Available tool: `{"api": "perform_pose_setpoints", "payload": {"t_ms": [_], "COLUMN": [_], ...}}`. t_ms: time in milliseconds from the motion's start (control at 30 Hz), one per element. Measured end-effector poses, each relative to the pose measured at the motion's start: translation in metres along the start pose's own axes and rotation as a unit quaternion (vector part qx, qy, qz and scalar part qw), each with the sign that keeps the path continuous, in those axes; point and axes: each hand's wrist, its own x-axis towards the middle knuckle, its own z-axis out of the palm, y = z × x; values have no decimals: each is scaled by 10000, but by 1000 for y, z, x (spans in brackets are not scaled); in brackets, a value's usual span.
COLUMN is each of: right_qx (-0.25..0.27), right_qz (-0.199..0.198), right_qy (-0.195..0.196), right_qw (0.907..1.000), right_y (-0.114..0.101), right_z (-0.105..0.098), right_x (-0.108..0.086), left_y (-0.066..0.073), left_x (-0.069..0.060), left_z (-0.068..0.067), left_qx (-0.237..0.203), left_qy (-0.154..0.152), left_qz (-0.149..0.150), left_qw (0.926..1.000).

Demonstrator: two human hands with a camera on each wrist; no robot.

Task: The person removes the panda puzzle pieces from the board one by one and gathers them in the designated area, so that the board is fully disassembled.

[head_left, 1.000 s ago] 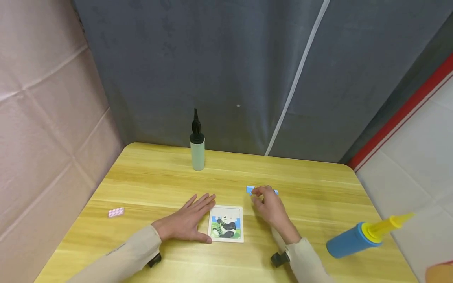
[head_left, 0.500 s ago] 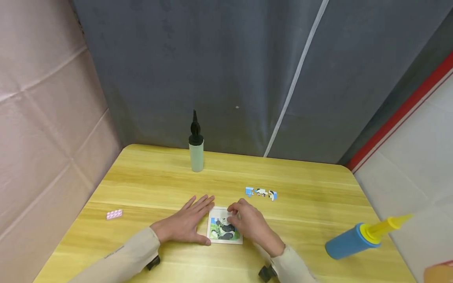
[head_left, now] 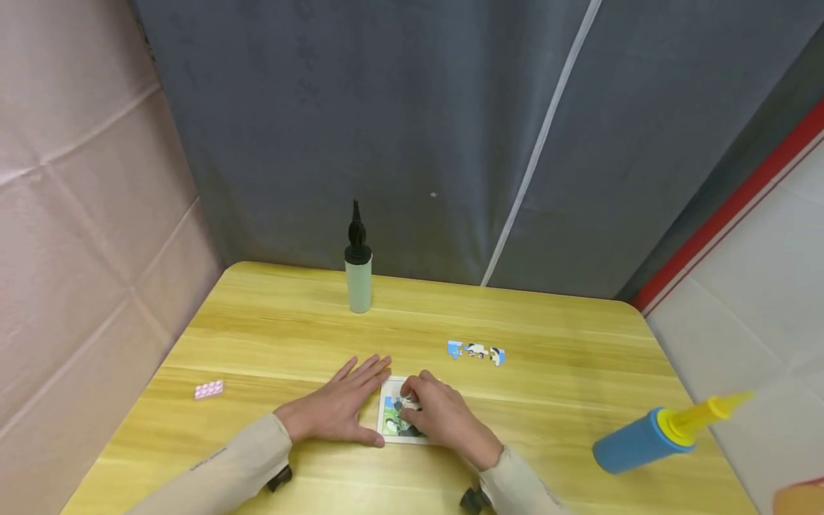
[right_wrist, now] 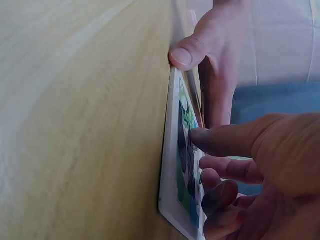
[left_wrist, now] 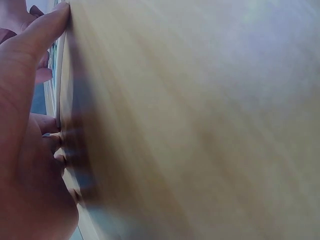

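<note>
A white-framed panda jigsaw puzzle (head_left: 393, 425) lies on the table, partly covered by the right hand. My left hand (head_left: 341, 409) lies palm down with fingers spread, its thumb and fingertips at the frame's left edge. Over the puzzle's upper right, my right hand (head_left: 444, 416) bends its fingers. The right wrist view shows the thumb (right_wrist: 220, 140) touching the puzzle face and the curled fingers near it; whether a piece sits between them is hidden. Behind the puzzle lie a blue puzzle piece (head_left: 454, 348), a panda piece (head_left: 476, 350) and a blue-and-black piece (head_left: 497, 355).
A pink toy brick (head_left: 209, 389) lies at the left of the wooden table (head_left: 290, 322). A pale green hand pump (head_left: 358, 285) with a black top stands at the back. A blue pump (head_left: 640, 439) with a yellow nozzle is at the right.
My right hand has moved from the loose pieces left and nearer to the puzzle, uncovering those pieces, then slightly further left over it. My left hand has stayed in place.
</note>
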Motion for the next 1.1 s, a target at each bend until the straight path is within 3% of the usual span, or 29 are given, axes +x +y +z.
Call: {"api": "perform_pose_setpoints", "payload": {"t_ms": [600,833,1100], "right_qx": [-304,-462,-377], "right_qz": [38,-119,-83], "right_qy": [-329,-378,-481], "right_qw": [9990,9981,9981], "right_y": [-7,-9,-10], "right_z": [-2,-2,-2], "right_x": [4,4,6], "left_y": [-2,-1,-2], "left_x": [0,0,0], "left_z": [2,2,2], "left_qx": [64,51,44], "left_qy": [34,41,13], "left_qz": [24,21,7], "left_qw": [10000,10000,10000]}}
